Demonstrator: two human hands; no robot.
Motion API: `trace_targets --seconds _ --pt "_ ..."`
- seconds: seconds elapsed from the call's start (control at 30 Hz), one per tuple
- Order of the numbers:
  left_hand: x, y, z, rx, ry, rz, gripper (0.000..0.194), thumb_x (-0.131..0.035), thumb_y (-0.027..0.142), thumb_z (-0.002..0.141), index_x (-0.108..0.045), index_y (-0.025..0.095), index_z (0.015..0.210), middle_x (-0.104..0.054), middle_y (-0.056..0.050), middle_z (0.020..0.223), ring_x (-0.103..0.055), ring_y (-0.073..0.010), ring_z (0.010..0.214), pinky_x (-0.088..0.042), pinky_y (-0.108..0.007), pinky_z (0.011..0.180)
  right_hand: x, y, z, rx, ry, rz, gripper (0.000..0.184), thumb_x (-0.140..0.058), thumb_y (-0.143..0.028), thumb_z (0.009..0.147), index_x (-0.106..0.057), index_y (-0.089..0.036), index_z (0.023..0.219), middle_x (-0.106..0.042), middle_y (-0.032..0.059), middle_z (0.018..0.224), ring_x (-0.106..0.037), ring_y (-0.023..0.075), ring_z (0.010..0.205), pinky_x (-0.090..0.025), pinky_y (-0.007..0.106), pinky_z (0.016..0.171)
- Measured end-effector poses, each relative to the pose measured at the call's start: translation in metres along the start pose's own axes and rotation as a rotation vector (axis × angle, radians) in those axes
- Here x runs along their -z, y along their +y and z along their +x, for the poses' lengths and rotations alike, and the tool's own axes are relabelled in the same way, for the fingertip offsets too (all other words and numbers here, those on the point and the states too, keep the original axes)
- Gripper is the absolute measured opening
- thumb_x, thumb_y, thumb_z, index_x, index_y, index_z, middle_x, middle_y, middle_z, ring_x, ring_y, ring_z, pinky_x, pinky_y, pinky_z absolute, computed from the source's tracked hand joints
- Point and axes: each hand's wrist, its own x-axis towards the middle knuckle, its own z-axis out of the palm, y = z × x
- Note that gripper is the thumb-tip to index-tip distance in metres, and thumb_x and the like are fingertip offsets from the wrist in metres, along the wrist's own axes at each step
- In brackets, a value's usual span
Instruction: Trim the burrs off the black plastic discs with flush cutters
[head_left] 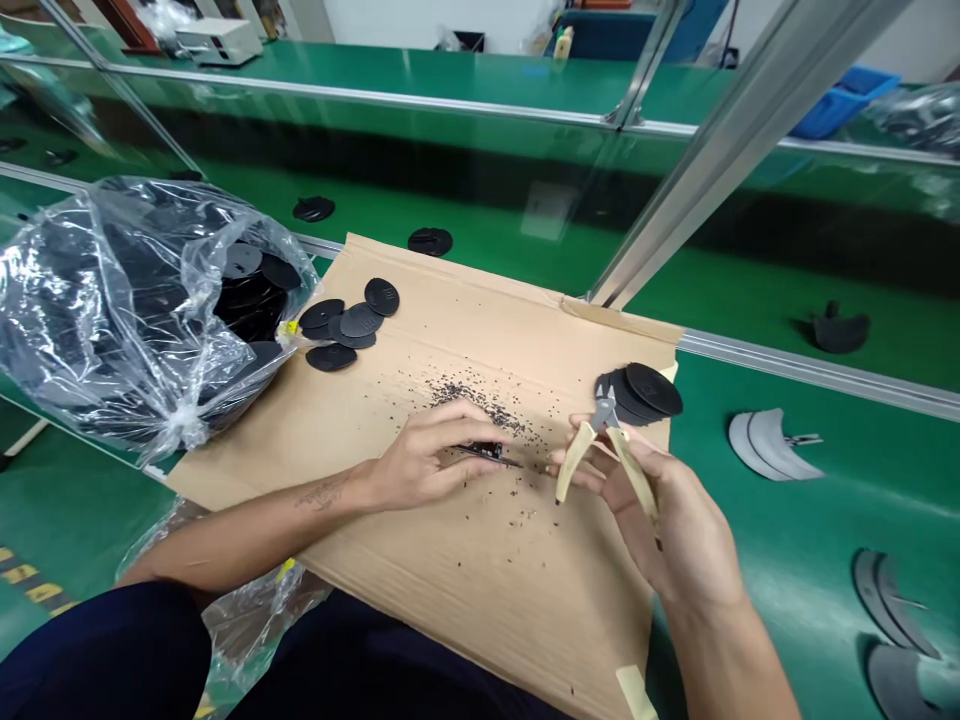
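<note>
My left hand (pixel 439 455) grips a thin black plastic disc (pixel 487 452) between thumb and fingers, held nearly edge-on above the cardboard sheet (pixel 450 570). To its right, my right hand (pixel 675 520) holds cutting pliers (pixel 606 440) with pale yellow handles; their jaws point up and away from me, and the handles are spread. Small black plastic scraps (pixel 480 400) lie scattered on the cardboard around and beyond my left hand. Just past the pliers rests a stack of black discs (pixel 652 390). Several more loose black discs (pixel 360 320) lie at the left of the cardboard.
A large clear plastic bag (pixel 150 310) full of black discs stands at the left. An aluminium post (pixel 720 160) rises behind the cardboard. Green belt surface (pixel 810 560) on the right carries curved grey parts (pixel 772 445). Farther back are a blue bin (pixel 844 100) and a white box (pixel 219 42).
</note>
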Motion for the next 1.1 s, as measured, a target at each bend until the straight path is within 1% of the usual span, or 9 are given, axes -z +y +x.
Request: trace_targets --seconds 0.03,0.1,0.23,0.3,0.37,0.5,0.73,0.9,1.1 --pt "0.0 0.0 0.0 0.006 -0.005 -0.018 0.022 -0.067 0.024 0.092 -0.069 0.018 0.113 -0.071 -0.006 0.095 -0.065 -0.0155 0.087 -0.056 -0.03 0.075 -0.002 0.0 0.0 -0.025 -0.027 0.023 0.041 -0.037 -0.043 0.1 -0.068 -0.022 0.117 -0.071 0.009 0.094 -0.069 0.0248 0.083 -0.057 0.042 0.071" --pt "0.0 0.0 0.0 0.017 -0.018 -0.049 0.021 -0.066 0.023 0.092 -0.069 0.018 0.113 -0.072 -0.007 0.096 -0.065 -0.0156 0.088 -0.056 -0.031 0.077 -0.007 0.001 -0.002 0.05 -0.021 -0.101 0.036 -0.049 -0.046 0.098 -0.068 -0.023 0.118 -0.071 0.0085 0.097 -0.068 0.0245 0.088 -0.057 0.041 0.075" --pt "0.0 0.001 0.001 0.007 -0.035 -0.089 0.021 -0.069 0.023 0.091 -0.07 0.017 0.11 -0.073 -0.007 0.097 -0.067 -0.0154 0.09 -0.057 -0.03 0.079 -0.016 0.003 -0.008 0.419 0.005 -0.579 0.032 -0.066 -0.03 0.091 -0.068 -0.023 0.122 -0.07 0.0085 0.103 -0.064 0.0244 0.095 -0.054 0.041 0.082" --pt "0.0 0.001 0.001 -0.003 -0.031 -0.101 0.021 -0.07 0.022 0.089 -0.071 0.016 0.109 -0.073 -0.008 0.096 -0.068 -0.0151 0.089 -0.057 -0.029 0.079 -0.018 0.005 -0.009 0.567 -0.014 -0.711 0.033 -0.065 -0.024 0.09 -0.067 -0.022 0.123 -0.07 0.0088 0.101 -0.064 0.024 0.092 -0.054 0.041 0.079" --pt "0.0 0.001 0.001 -0.003 -0.026 -0.108 0.021 -0.071 0.022 0.089 -0.071 0.016 0.109 -0.073 -0.008 0.095 -0.068 -0.015 0.087 -0.057 -0.029 0.077 -0.018 0.006 -0.009 0.653 -0.021 -0.767 0.034 -0.065 -0.02 0.09 -0.066 -0.021 0.124 -0.071 0.0091 0.1 -0.064 0.0238 0.091 -0.053 0.04 0.077" --pt "0.001 0.001 0.001 0.013 -0.044 -0.114 0.023 -0.071 0.021 0.089 -0.072 0.017 0.111 -0.073 -0.008 0.095 -0.068 -0.0156 0.087 -0.058 -0.03 0.076 -0.014 0.009 -0.006 0.708 -0.053 -0.824 0.036 -0.064 -0.018 0.09 -0.064 -0.02 0.126 -0.072 0.01 0.101 -0.065 0.023 0.088 -0.055 0.039 0.073" --pt "0.002 0.0 0.0 0.016 -0.074 -0.104 0.024 -0.071 0.022 0.089 -0.073 0.018 0.112 -0.074 -0.009 0.096 -0.069 -0.0159 0.087 -0.059 -0.03 0.076 -0.011 0.011 -0.007 0.727 -0.079 -0.91 0.036 -0.06 -0.018 0.093 -0.064 -0.019 0.129 -0.074 0.0101 0.097 -0.068 0.0213 0.081 -0.057 0.037 0.07" --pt "0.001 -0.001 0.0 -0.008 -0.097 -0.097 0.024 -0.07 0.021 0.09 -0.072 0.018 0.113 -0.073 -0.009 0.095 -0.069 -0.0158 0.087 -0.059 -0.03 0.075 -0.012 0.008 -0.01 0.754 -0.072 -1.018 0.026 -0.06 -0.016 0.095 -0.068 -0.017 0.12 -0.076 0.0083 0.093 -0.068 0.0183 0.077 -0.055 0.032 0.068" --pt "0.003 0.003 0.001 0.005 -0.091 -0.074 0.019 -0.069 0.023 0.09 -0.071 0.016 0.108 -0.073 -0.008 0.093 -0.068 -0.0154 0.084 -0.058 -0.029 0.073 -0.012 0.008 -0.01 0.778 -0.001 -1.129 0.018 -0.059 -0.02 0.097 -0.069 -0.015 0.11 -0.073 0.0046 0.081 -0.064 0.0153 0.069 -0.048 0.029 0.06"
